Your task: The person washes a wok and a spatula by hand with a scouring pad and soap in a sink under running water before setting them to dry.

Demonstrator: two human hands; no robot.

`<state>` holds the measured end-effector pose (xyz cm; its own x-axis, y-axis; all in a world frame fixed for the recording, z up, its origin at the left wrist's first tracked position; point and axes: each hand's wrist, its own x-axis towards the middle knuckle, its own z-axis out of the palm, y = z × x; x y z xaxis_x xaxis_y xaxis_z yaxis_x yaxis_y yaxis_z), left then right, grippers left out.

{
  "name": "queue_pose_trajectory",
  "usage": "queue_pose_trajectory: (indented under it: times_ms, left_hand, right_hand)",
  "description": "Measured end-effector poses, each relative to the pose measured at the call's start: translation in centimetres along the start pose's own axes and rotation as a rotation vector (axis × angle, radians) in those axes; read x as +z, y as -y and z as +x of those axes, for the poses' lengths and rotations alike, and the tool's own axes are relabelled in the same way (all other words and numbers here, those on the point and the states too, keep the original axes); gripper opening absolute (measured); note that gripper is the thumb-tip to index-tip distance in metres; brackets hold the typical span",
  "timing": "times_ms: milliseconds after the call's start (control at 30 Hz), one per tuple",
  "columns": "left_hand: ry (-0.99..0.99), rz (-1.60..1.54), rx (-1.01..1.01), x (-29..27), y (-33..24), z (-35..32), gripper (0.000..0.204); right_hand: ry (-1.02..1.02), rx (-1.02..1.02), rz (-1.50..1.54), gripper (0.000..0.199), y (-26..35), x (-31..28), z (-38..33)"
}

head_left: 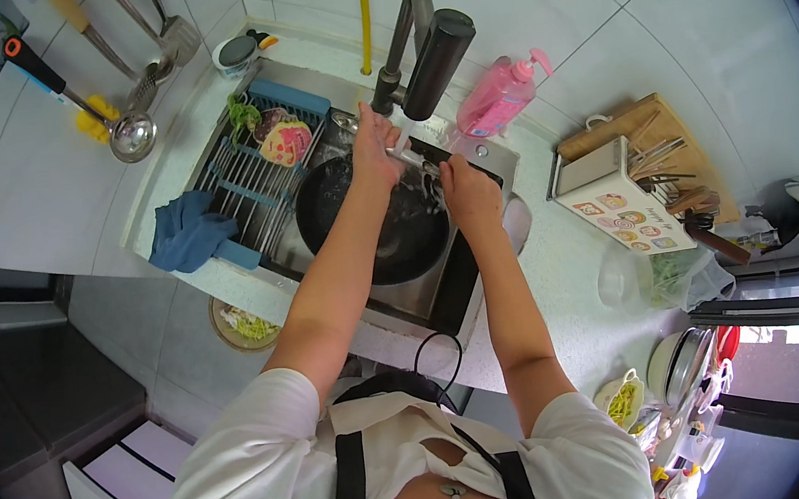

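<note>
A black wok (373, 238) sits in the stainless steel sink, wet inside. Above its far rim, below the dark faucet (438, 61), a long shiny metal utensil (404, 155) runs between my two hands. My left hand (374, 147) is closed around it, with a rounded metal part poking out on the left. My right hand (470, 190) is closed at its right end, beside the sink's right edge. The fingers cover much of it, so its exact kind is unclear. Some water shows near the hands.
A rack (243, 174) over the sink's left side holds greens and a patterned sponge-like item; a blue cloth (190, 232) hangs there. A pink pump bottle (501, 97) stands behind right. Right are a utensil holder (615, 196) and cutting board (684, 146). A ladle (132, 136) hangs left.
</note>
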<state>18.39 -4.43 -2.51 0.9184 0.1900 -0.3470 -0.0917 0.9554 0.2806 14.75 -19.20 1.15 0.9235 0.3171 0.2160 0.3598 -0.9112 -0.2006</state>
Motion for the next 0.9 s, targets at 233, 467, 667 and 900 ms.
queue_pose_trajectory:
  times_ms: [233, 467, 667, 900]
  left_hand:
    - [0.301, 0.124, 0.016, 0.3, -1.6, -0.8, 0.045]
    - [0.587, -0.045, -0.073, -0.9, -3.4, 0.0, 0.04]
    - [0.307, -0.095, 0.137, -1.9, -2.5, 1.5, 0.019]
    - [0.235, 0.028, 0.167, -0.3, 0.5, -0.6, 0.017]
  right_hand:
    - [0.395, 0.118, 0.833, 0.028, -3.1, 4.6, 0.7]
    - [1.076, 0.385, 1.305, 0.027, -2.9, 3.8, 2.2]
    - [0.595, 0.108, 1.02, 0.034, -1.2, 2.8, 2.1]
    - [0.072, 0.165, 0.737, 0.044, -0.9, 5.2, 0.4]
